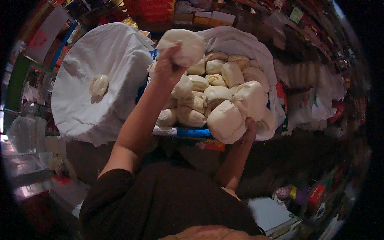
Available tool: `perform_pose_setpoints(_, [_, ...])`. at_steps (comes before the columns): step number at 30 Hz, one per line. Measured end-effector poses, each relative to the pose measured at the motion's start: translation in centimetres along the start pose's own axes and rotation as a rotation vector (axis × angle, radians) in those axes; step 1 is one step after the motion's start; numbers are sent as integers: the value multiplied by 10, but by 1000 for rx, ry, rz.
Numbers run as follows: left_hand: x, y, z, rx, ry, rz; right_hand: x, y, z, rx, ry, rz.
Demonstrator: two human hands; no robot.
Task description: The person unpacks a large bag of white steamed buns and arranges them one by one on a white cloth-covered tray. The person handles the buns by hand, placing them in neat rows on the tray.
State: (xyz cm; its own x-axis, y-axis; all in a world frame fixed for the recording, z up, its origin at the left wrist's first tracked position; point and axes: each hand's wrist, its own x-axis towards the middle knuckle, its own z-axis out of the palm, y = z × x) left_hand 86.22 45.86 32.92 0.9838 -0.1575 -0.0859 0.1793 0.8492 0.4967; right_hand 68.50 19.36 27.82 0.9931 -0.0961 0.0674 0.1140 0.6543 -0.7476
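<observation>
My left hand (171, 66) is raised over the far left part of a cloth-lined container (194, 132). Its fingers grip a large pale steamed bun (184, 49). At the near right side, my right hand (249, 132) holds a steamed bun (225, 121) from below, and its thumb shows at the bun's right edge. Against that bun rests another large bun (251, 97); whether the hand bears it too is hard to tell. Many folded, layered buns (216, 95) are heaped in the container. To the left, a single bun (99, 85) lies on a white cloth (78, 117).
The white cloth drapes over a wide round form beside the container. A pale cloth (240, 36) lines the container's far rim. Boxes (214, 18) stand behind it. Plastic bags (312, 93) lie to the right, and a white surface (270, 211) shows at the lower right.
</observation>
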Motion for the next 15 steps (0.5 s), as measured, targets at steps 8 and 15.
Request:
perform_pose_setpoints(8, [48,-35,-29,1282,143,-18,10,11,8,261,197,121])
perform_pose_setpoints(15, [-102,-35,18,271,-523,-43,0,31,68,-695,161,-428])
